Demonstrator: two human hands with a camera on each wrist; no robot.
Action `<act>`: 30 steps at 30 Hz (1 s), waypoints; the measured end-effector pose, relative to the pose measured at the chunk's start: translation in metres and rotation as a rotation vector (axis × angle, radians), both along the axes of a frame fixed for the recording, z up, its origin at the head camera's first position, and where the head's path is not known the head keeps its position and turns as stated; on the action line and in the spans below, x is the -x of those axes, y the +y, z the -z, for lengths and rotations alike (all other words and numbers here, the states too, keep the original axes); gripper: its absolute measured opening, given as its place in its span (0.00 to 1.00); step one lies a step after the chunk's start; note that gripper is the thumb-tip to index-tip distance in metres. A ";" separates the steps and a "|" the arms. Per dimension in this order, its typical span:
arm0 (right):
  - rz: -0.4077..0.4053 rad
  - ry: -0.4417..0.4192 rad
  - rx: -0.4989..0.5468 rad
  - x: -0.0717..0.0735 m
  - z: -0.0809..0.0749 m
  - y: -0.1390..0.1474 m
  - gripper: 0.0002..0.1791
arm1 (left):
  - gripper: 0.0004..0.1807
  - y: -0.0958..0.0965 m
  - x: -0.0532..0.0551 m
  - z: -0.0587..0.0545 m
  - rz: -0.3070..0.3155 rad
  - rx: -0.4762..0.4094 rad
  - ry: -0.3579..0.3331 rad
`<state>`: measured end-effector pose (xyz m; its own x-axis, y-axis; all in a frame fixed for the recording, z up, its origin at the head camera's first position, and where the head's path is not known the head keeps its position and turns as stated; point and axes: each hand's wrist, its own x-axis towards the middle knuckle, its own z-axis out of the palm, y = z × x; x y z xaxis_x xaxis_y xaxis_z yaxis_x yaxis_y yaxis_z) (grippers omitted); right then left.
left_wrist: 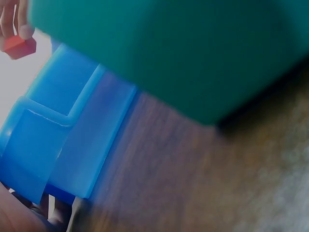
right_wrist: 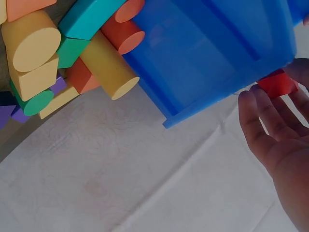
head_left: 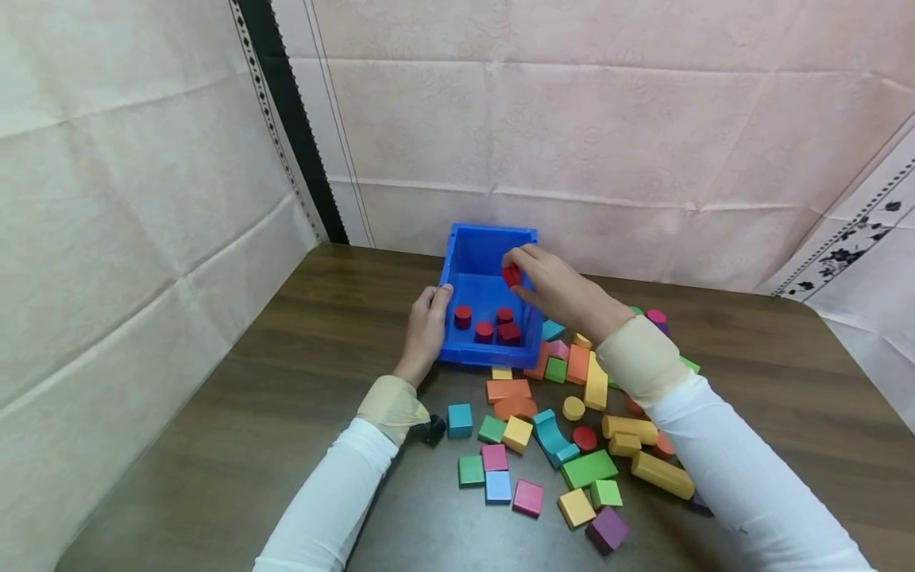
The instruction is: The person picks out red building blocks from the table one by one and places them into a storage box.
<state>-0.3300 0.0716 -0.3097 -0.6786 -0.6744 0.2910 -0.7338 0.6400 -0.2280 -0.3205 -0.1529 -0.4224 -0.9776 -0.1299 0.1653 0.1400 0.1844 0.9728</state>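
A blue plastic bin (head_left: pixel 479 294) stands at the far side of the table with several red blocks (head_left: pixel 484 332) in its near end, cylinders among them. At the bin's left side, my left hand (head_left: pixel 426 326) grips the wall, thumb over the rim. Over the bin's right part, my right hand (head_left: pixel 554 290) pinches a red block (head_left: pixel 511 275) between thumb and fingers. That red block (right_wrist: pixel 278 84) looks angular in the right wrist view, partly covered by the fingers. In the left wrist view, a blurred teal block (left_wrist: pixel 169 53) hides much of the scene.
Coloured blocks lie loose on the wooden table (head_left: pixel 286 413) in front of the bin and to its right, among them a teal arch (head_left: pixel 550 437), a yellow cylinder (head_left: pixel 662 475) and a purple block (head_left: pixel 608 530). A pale cloth wall (head_left: pixel 608 143) rises behind.
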 end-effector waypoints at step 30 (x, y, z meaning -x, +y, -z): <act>0.085 -0.150 -0.206 0.051 -0.011 -0.027 0.21 | 0.32 0.000 0.003 0.000 -0.004 -0.017 -0.014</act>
